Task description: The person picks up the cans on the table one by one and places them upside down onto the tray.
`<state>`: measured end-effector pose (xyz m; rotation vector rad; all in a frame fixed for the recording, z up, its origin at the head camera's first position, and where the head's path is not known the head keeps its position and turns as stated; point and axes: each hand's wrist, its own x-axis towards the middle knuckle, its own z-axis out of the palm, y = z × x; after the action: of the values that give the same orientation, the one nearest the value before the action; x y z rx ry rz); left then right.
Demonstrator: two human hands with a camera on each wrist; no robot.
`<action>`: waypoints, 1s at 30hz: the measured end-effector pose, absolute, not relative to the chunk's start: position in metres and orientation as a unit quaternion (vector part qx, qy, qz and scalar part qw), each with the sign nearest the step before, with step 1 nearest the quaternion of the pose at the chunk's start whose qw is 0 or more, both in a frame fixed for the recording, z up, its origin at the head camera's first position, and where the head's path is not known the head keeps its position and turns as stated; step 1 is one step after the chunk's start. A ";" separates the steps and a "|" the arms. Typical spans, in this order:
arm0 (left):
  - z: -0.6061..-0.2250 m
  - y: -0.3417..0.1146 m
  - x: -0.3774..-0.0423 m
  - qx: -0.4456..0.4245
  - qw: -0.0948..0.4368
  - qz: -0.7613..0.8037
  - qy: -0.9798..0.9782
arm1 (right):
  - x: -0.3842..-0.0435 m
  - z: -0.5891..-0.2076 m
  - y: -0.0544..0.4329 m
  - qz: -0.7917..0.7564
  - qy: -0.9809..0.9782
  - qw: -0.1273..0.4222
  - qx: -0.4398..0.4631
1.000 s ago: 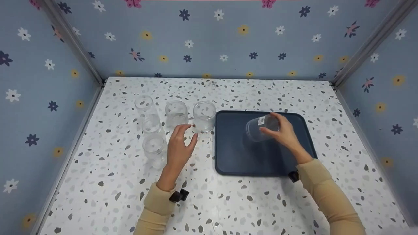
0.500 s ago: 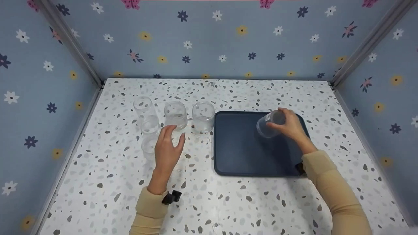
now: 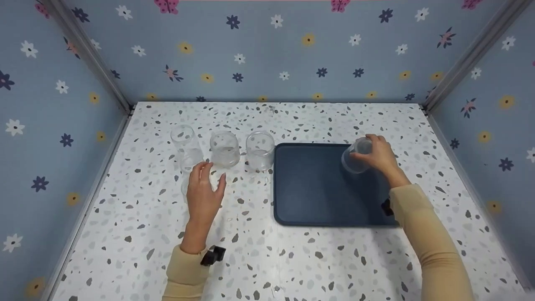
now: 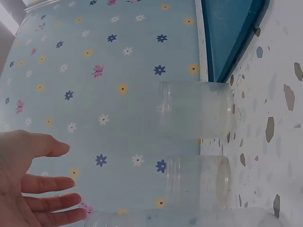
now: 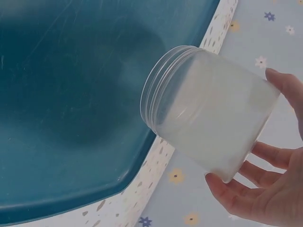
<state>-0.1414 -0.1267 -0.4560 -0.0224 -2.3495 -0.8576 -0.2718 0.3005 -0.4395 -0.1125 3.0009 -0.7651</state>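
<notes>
My right hand grips a clear jar by its base end, thumb on one side and fingers on the other. The jar is tilted, its threaded mouth facing down toward the dark blue tray, over the tray's far right part. Over the left of the table, my left hand is held with its fingers apart and nothing in them. Partly hidden behind it is another clear jar. Beyond the left hand stand a taller clear jar and a short clear jar.
A further short clear jar stands beside the tray's far left corner. The speckled white table is bounded by flower-patterned panels at the back and both sides.
My right hand has carried the jar rightward and away from me, toward the tray's far right corner. My left hand has moved left, from near the short jars to the front left jar.
</notes>
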 end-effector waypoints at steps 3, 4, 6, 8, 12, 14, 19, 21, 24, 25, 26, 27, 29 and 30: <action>-0.457 -0.129 -0.141 -0.010 0.317 -0.308 -0.897 | -0.274 -0.440 0.304 -0.244 0.969 0.026 -0.029; -0.458 -0.130 -0.141 -0.011 0.318 -0.303 -0.898 | -0.275 -0.439 0.305 -0.243 0.969 0.027 -0.026; -0.459 -0.131 -0.141 -0.011 0.320 -0.294 -0.901 | -0.276 -0.440 0.307 -0.239 0.970 0.027 -0.021; -0.460 -0.132 -0.141 -0.008 0.318 -0.287 -0.903 | -0.278 -0.440 0.308 -0.235 0.971 0.025 -0.017; -0.461 -0.135 -0.140 0.001 0.305 -0.279 -0.911 | -0.281 -0.440 0.311 -0.230 0.973 0.023 -0.006; -0.462 -0.136 -0.139 0.008 0.296 -0.274 -0.915 | -0.283 -0.440 0.313 -0.229 0.973 0.025 0.002; -0.464 -0.140 -0.137 0.026 0.272 -0.267 -0.924 | -0.288 -0.440 0.318 -0.223 0.974 0.033 0.017; -0.465 -0.142 -0.136 0.035 0.260 -0.267 -0.927 | -0.288 -0.439 0.319 -0.221 0.974 0.036 0.019; -0.465 -0.143 -0.135 0.050 0.242 -0.265 -0.932 | -0.289 -0.439 0.320 -0.218 0.975 0.037 0.018; -0.465 -0.144 -0.134 0.054 0.236 -0.265 -0.933 | -0.289 -0.438 0.321 -0.217 0.975 0.037 0.017; -0.465 -0.144 -0.134 0.058 0.231 -0.264 -0.935 | -0.290 -0.438 0.321 -0.217 0.975 0.037 0.016; -0.465 -0.145 -0.133 0.061 0.225 -0.263 -0.936 | -0.290 -0.438 0.322 -0.216 0.975 0.037 0.018; -0.466 -0.145 -0.132 0.067 0.215 -0.261 -0.939 | -0.292 -0.439 0.324 -0.219 0.975 0.035 0.023; -0.466 -0.146 -0.132 0.070 0.210 -0.260 -0.940 | -0.292 -0.438 0.324 -0.219 0.975 0.035 0.026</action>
<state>-0.1322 -0.1458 -0.4664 0.1947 -2.6134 -0.7228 -0.2921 0.3245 -0.4385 0.0803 2.9951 -0.6740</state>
